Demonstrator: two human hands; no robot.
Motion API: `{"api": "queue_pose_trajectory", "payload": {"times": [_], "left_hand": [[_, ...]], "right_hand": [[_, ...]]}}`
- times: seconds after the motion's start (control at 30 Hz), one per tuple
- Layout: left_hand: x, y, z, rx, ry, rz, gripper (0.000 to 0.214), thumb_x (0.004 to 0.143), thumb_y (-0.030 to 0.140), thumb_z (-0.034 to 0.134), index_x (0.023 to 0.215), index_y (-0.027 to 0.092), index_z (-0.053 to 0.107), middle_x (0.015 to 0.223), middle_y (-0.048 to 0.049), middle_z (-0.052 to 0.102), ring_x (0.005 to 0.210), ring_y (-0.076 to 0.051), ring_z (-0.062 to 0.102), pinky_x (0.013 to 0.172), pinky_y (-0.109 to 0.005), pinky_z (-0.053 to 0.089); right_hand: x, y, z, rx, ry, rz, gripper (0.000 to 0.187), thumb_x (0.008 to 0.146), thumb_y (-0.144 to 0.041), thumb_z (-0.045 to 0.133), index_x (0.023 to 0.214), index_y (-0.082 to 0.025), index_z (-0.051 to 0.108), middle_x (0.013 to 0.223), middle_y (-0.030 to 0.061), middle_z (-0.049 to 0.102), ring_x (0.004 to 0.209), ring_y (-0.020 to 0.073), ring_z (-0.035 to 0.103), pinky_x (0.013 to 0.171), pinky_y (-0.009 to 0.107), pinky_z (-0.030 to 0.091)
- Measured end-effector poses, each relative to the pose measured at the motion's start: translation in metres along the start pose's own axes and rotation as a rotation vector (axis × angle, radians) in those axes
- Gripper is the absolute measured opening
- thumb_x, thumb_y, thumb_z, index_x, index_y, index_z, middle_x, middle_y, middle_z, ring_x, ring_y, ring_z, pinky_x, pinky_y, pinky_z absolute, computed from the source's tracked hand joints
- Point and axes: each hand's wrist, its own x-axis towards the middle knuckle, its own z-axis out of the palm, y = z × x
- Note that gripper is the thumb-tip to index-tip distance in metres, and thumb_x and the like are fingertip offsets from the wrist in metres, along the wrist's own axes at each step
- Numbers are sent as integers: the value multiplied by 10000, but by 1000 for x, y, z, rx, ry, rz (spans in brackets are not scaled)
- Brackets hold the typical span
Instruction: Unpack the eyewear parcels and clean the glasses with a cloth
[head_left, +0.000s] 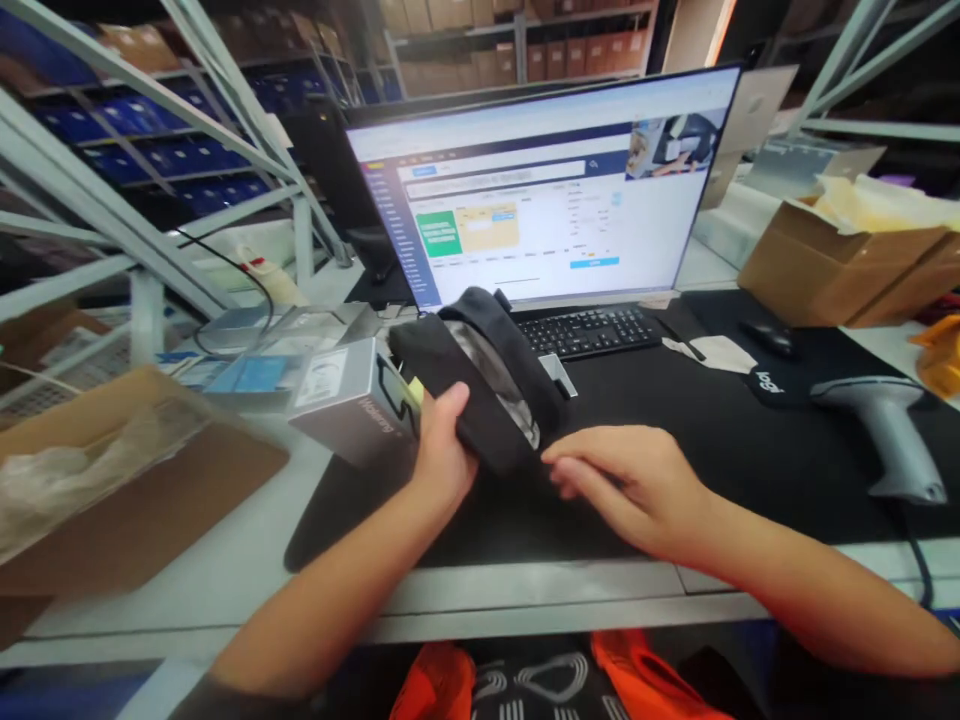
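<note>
My left hand (442, 450) grips a black pouch-like case (480, 385) with a shiny clear panel, holding it tilted above the black desk mat (750, 450). Against the case's left side sits a grey product box (349, 405). My right hand (637, 485) hovers just right of the case's lower edge, fingers together and pointing left, its fingertips at the case; I cannot make out anything in them.
A lit monitor (547, 190) and black keyboard (589, 330) stand behind the case. A grey barcode scanner (892, 430) and a mouse (769, 338) lie at right. Open cardboard boxes sit at far left (112, 490) and far right (840, 260). Metal shelving (150, 130) rises at left.
</note>
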Motion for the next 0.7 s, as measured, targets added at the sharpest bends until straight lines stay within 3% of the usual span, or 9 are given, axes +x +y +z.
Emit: {"api": "queue_pose_trajectory", "payload": {"times": [0.1, 0.2, 0.27, 0.3, 0.37, 0.4, 0.53, 0.63, 0.7], "left_hand": [[-20, -18, -21, 13, 11, 41, 414, 811, 498, 596, 1113, 215, 597, 1041, -62, 722, 1126, -297, 668, 965, -430, 575], [-48, -36, -45, 45, -98, 8, 482, 836, 449, 606, 1262, 226, 569, 1163, -82, 707, 1195, -299, 637, 1040, -467, 525], [-69, -48, -60, 41, -191, -81, 528, 829, 449, 630, 1297, 213, 569, 1165, -103, 713, 1174, -314, 650, 1058, -498, 507], [-79, -54, -67, 42, -229, -131, 549, 827, 466, 641, 1305, 205, 573, 1159, -111, 717, 1167, -321, 654, 1074, -513, 491], [-98, -62, -79, 62, -240, -195, 612, 808, 529, 667, 1313, 192, 583, 1139, -122, 726, 1166, -336, 652, 1104, -532, 456], [-106, -65, -82, 85, -220, -218, 651, 793, 561, 683, 1318, 186, 587, 1133, -128, 728, 1173, -344, 646, 1112, -536, 444], [-121, -63, -85, 188, -78, -296, 806, 676, 613, 786, 1324, 167, 607, 1107, -149, 736, 1182, -377, 633, 1096, -516, 462], [-120, -62, -83, 129, -25, -348, 858, 626, 623, 827, 1310, 150, 616, 1072, -153, 742, 1140, -378, 655, 1092, -515, 461], [-119, -67, -83, 39, 7, -364, 845, 626, 611, 841, 1291, 138, 622, 1057, -150, 743, 1127, -366, 662, 1089, -510, 459]], "right_hand": [[13, -4, 5, 176, 40, -49, 391, 999, -83, 390, 1323, -196, 577, 1351, 93, 654, 1188, 165, 654, 988, 324, 554], [30, 8, 23, 89, 70, -30, 375, 981, -118, 461, 1338, -187, 555, 1447, 142, 558, 1366, 230, 508, 1133, 460, 450], [38, 18, 33, 78, 51, 28, 415, 937, -218, 619, 1341, -190, 528, 1387, 147, 579, 1317, 253, 533, 1118, 481, 458], [40, 21, 36, 81, 15, 51, 523, 884, -272, 709, 1359, -195, 503, 1368, 142, 579, 1296, 265, 538, 1109, 488, 464], [42, 24, 41, 75, -76, 93, 730, 761, -351, 843, 1378, -198, 483, 1376, 145, 552, 1293, 293, 524, 1102, 501, 463], [41, 24, 43, 61, -124, 105, 736, 727, -362, 871, 1348, -195, 514, 1381, 149, 537, 1298, 305, 513, 1104, 503, 458], [33, 23, 58, 0, -232, 91, 235, 838, -182, 733, 1054, -172, 643, 1338, 162, 514, 1287, 307, 499, 1096, 475, 445], [28, 23, 64, 31, -226, 106, 336, 797, -14, 570, 1097, -165, 566, 1275, 162, 556, 1222, 290, 532, 1047, 459, 463], [27, 23, 61, 86, -246, 191, 387, 762, -10, 524, 1106, -188, 519, 1101, 104, 629, 1025, 252, 607, 913, 414, 515]]}}
